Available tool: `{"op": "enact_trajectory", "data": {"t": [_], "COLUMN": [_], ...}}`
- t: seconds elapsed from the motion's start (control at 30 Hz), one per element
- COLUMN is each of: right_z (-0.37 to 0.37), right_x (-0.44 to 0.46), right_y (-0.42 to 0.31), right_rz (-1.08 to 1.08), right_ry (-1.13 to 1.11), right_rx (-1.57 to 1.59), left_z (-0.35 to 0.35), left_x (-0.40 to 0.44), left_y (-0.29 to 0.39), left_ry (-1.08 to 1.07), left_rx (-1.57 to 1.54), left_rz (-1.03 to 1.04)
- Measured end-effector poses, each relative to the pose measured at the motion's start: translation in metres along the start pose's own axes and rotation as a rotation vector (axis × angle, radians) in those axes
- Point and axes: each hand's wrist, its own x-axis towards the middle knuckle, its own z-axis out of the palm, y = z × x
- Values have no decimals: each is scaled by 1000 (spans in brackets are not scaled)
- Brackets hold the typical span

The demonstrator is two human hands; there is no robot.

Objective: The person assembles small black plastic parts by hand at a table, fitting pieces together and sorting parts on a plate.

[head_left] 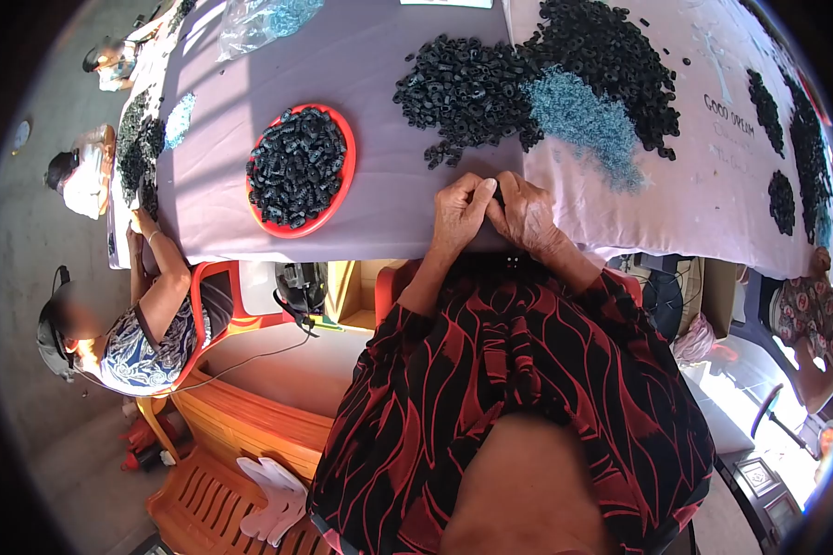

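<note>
Close together at the table's near edge, my left hand (463, 211) and my right hand (526, 211) pinch a small black piece (498, 192) between their fingertips. Just beyond them lies a heap of small black parts (463, 92), with another dark heap (602, 55) behind it to the right. Small light-blue pieces (588, 120) form a pile against both heaps. To the left, a red plate (350, 157) holds many black ribbed parts (296, 166). How the piece in my fingers is shaped cannot be made out.
A clear bag (259, 26) with blue pieces lies at the far left of the cloth-covered table (389, 217). A co-worker (148, 342) sits left at the table; others sit farther off. Orange chairs (222, 499), one with a white glove (276, 499), stand at lower left.
</note>
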Motion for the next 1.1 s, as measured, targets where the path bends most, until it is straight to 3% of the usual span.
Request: {"op": "enact_trajectory", "data": {"t": [0.23,0.37,0.43,0.53,0.63,0.7,0.77,0.87,1.1], "right_z": [-5,-18,-26,-29,-38,-38,-41,-44,-40], "right_x": [0,-5,-9,-8,-2,-2,2,6,4], "right_y": [0,4,5,20,32,36,30,26,37], "right_rz": [-15,-42,83,210,240,246,384,373,214], "right_ry": [-88,-83,-53,192,248,232,54,-3,219], "right_rx": [63,289,296,116,-50,-93,-212,-249,-90], "left_z": [-3,-5,-5,-6,-6,-4,-2,2,7], "left_x": [-4,-2,-3,-3,-3,-4,-4,-2,-3], "left_y": [-6,-9,-12,-11,-11,-12,-10,-3,-14], "left_ry": [-55,-24,-28,-37,-38,-38,-12,8,11], "left_rx": [-94,-61,-57,-29,33,44,47,46,51], "left_rz": [-152,-51,-136,-125,-109,-91,-87,-102,-22]}}
